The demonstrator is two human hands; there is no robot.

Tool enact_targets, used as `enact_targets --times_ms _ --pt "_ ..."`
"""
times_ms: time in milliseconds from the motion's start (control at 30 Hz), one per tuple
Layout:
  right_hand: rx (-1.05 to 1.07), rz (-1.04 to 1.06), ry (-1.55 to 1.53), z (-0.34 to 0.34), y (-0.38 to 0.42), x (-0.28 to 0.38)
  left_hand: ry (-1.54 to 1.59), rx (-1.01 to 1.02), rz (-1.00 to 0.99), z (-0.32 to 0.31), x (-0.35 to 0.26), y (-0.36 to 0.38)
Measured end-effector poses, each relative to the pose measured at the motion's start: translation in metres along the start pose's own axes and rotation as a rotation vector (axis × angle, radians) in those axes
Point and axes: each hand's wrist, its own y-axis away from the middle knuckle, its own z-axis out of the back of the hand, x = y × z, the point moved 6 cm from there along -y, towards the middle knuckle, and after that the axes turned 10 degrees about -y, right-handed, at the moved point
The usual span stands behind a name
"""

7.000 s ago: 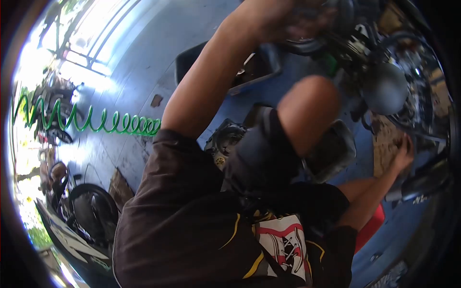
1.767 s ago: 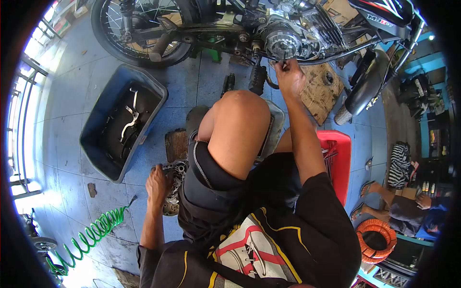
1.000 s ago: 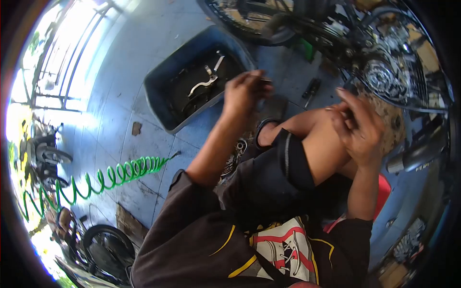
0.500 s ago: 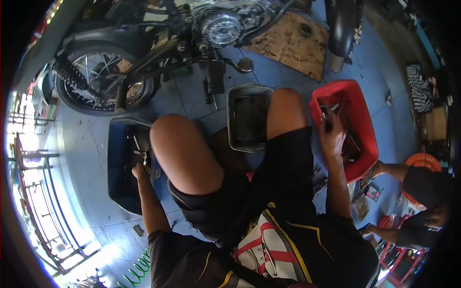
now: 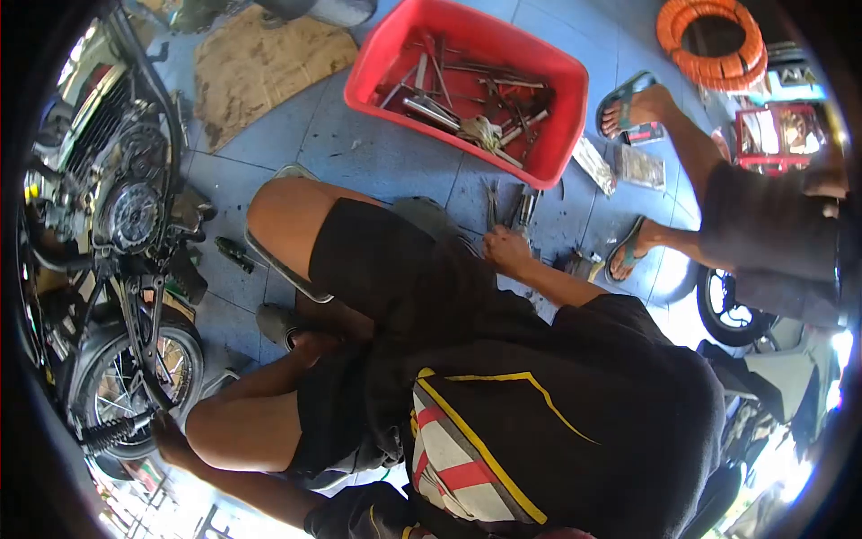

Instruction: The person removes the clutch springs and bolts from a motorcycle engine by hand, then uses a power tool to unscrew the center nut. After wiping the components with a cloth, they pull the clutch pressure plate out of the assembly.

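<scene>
My right hand (image 5: pixel 509 251) is low over the floor beside my right thigh, its fingers curled together. Just beyond its fingertips are pliers-like handles or jaws (image 5: pixel 491 203) and a shiny metal tool (image 5: pixel 525 211). I cannot tell what the fingers hold. Past my left knee, my left hand (image 5: pixel 171 440) hangs dark near the motorcycle's spoked wheel (image 5: pixel 101 382), with its fingers mostly hidden. In front of the right hand stands a red plastic bin (image 5: pixel 566 108), holding several wrenches, rods and a pale rag.
At left is a partly stripped motorcycle (image 5: pixel 130 216). A stained board (image 5: pixel 260 76) lies on the blue tiles. A grey tub (image 5: pixel 314 292) is partly under my knee. Another person's sandalled feet (image 5: pixel 642 108) are at right, near orange coiled rings (image 5: pixel 669 40) and a clear packet (image 5: pixel 641 168).
My view has swung to the right. My right hand has left the red bin for the floor tools beside it; my left hand is out of the dark bin, near the wheel in view.
</scene>
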Motion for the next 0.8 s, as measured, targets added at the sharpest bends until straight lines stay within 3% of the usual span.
enact_targets --times_ms 33,67,100,133,200,233,300,367,400,467,500,533,567,600,633,700,733,800 --pt "-0.077 0.020 -0.016 0.010 0.011 -0.001 -0.815 -0.092 -0.336 -0.008 -0.096 0.050" --pt "-0.154 0.040 -0.030 0.019 0.022 -0.004 -0.434 -0.076 -0.286 0.025 -0.048 -0.032" --pt "-0.236 0.055 -0.056 0.021 0.034 -0.015 -1.260 -0.043 -0.578 0.003 -0.136 0.034" --pt "-0.236 0.043 -0.065 0.020 0.045 -0.025 -0.300 0.040 -0.390 0.035 -0.089 -0.047" --pt "-0.204 -0.200 0.056 0.020 0.062 -0.055 0.555 -0.048 -0.111 0.011 -0.183 0.022" --pt "-0.209 -0.204 0.050 0.020 0.065 -0.061 0.556 -0.044 -0.118 0.010 -0.203 0.020" --pt "0.150 -0.512 0.058 -0.004 0.076 -0.093 0.386 0.029 -0.294 0.008 -0.240 0.021" --pt "0.173 -0.516 -0.044 -0.020 0.078 -0.111 0.675 -0.062 -0.214 -0.031 -0.314 0.104" --pt "0.205 -0.507 -0.136 -0.026 0.068 -0.111 0.680 -0.115 -0.207 -0.044 -0.315 0.084" --pt "0.169 -0.306 -0.394 0.037 0.055 -0.028 0.264 0.056 -0.594 -0.034 -0.296 0.005" --pt "0.211 -0.196 -0.368 0.029 0.033 -0.001 0.015 0.129 -0.739 -0.019 -0.285 -0.016" --pt "0.212 -0.072 -0.345 0.028 0.014 0.026 0.542 0.318 -0.532 -0.049 -0.307 0.037" --pt "0.205 0.048 -0.321 0.028 -0.006 0.052 0.473 0.258 -0.410 -0.060 -0.326 0.067" --pt "0.198 0.152 -0.300 0.030 -0.015 0.071 0.672 0.465 -0.494 -0.062 -0.309 0.042" --pt "0.193 0.232 -0.282 0.030 -0.017 0.081 0.624 0.341 -0.420 -0.070 -0.312 0.055" --pt "0.152 0.335 -0.268 0.036 -0.006 0.085 0.272 0.238 -0.620 -0.074 -0.324 0.084" --pt "0.112 0.367 -0.271 0.041 -0.001 0.083 0.771 0.443 -0.416 -0.081 -0.311 0.068" --pt "0.015 0.412 -0.276 0.053 0.003 0.064 0.770 0.318 -0.297 -0.095 -0.311 0.085"
